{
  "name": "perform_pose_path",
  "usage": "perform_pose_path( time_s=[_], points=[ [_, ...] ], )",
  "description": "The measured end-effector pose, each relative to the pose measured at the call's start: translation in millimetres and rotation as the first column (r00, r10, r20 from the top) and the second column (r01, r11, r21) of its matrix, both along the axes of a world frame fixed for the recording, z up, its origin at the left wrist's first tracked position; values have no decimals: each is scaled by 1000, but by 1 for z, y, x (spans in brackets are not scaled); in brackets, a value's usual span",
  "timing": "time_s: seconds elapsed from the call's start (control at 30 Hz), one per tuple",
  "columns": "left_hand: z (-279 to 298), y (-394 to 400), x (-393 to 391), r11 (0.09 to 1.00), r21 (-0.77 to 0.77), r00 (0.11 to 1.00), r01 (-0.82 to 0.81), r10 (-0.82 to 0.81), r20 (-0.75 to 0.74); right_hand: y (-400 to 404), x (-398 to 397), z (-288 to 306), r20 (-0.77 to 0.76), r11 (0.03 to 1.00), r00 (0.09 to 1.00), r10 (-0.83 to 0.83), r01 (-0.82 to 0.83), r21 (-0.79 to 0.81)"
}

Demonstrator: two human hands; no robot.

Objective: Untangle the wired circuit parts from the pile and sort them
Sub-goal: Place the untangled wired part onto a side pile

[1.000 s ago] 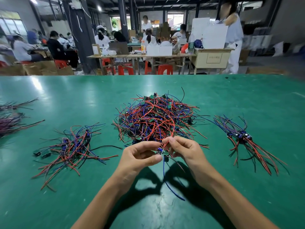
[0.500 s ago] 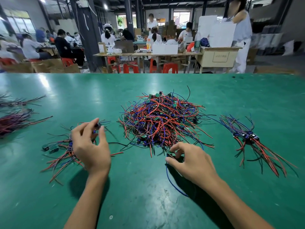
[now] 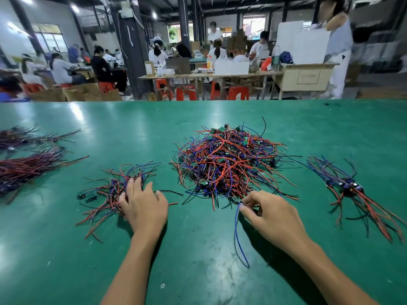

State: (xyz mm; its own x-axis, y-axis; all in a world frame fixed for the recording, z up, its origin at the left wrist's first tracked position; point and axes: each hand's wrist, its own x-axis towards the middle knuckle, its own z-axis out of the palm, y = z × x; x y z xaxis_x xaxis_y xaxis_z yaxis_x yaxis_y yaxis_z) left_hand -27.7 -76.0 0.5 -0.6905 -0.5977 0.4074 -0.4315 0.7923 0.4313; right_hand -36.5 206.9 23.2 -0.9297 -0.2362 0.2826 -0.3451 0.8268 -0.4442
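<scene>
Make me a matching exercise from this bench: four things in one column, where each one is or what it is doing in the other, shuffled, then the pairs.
Things:
1. left hand
2. right hand
3. big tangled pile
4. bundle with black parts

Places or states:
A. lies alone at the far right of the green table
B. rests with fingers spread on the small sorted heap
C. sits mid-table between the two hands' heaps
D. pinches a part at the pile's near edge, a blue wire trailing toward the camera

Pairs: 1-B, 2-D, 3-C, 4-A
</scene>
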Motion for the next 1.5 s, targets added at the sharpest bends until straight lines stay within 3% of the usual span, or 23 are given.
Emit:
perform_pose_path(
  time_s=[0.1,0.17,0.23,0.3,0.37,0.4,0.47,0.6,0.7,0.83,0.97,1.1,1.2,1.27,1.43,1.5],
  points=[
    [2,5,1,1000,15,1000,-13,12,11,-1,-4,3,-1,934,995,95,-90,-346],
    [11,13,3,996,-2,976,84,-83,-200,-4,-4,9,105,778,971,216,-106,-619],
    [19,27,8,955,-118,851,272,-296,-435,-6,-1,15,224,613,908,354,-44,-789],
    [25,50,15,821,-271,669,503,-568,-479,-6,1,17,290,529,844,452,8,-848],
    [23,77,19,621,-355,507,699,-780,-367,-4,0,18,301,486,792,531,7,-874],
    [20,88,20,546,-345,446,764,-832,-329,-3,0,17,293,465,768,570,-7,-885],
    [16,103,21,494,-225,389,840,-837,-385,-1,-2,16,275,432,739,616,-25,-902],
    [13,104,24,487,3,400,873,-712,-577,1,-6,15,249,420,740,625,-50,-906],
    [14,103,26,499,-36,363,866,-676,-642,1,-7,12,256,491,726,638,-127,-862],
    [18,109,27,523,-34,364,852,-637,-680,1,-9,10,256,468,723,642,-105,-878],
    [19,106,26,553,71,442,830,-576,-688,8,-15,16,275,345,639,718,17,-939],
    [21,102,23,544,239,539,804,-498,-680,26,-19,22,180,137,500,847,122,-983],
    [21,102,24,486,351,579,801,-474,-664,31,-19,21,62,-34,404,913,226,-973],
    [21,103,23,434,411,591,802,-472,-654,30,-19,18,17,-80,384,923,236,-968],
    [27,104,22,116,653,640,748,-384,-666,23,-18,15,14,-92,435,900,223,-970],
    [27,103,22,78,695,661,715,-399,-635,16,-18,14,98,3,534,840,177,-984]
  ],
)
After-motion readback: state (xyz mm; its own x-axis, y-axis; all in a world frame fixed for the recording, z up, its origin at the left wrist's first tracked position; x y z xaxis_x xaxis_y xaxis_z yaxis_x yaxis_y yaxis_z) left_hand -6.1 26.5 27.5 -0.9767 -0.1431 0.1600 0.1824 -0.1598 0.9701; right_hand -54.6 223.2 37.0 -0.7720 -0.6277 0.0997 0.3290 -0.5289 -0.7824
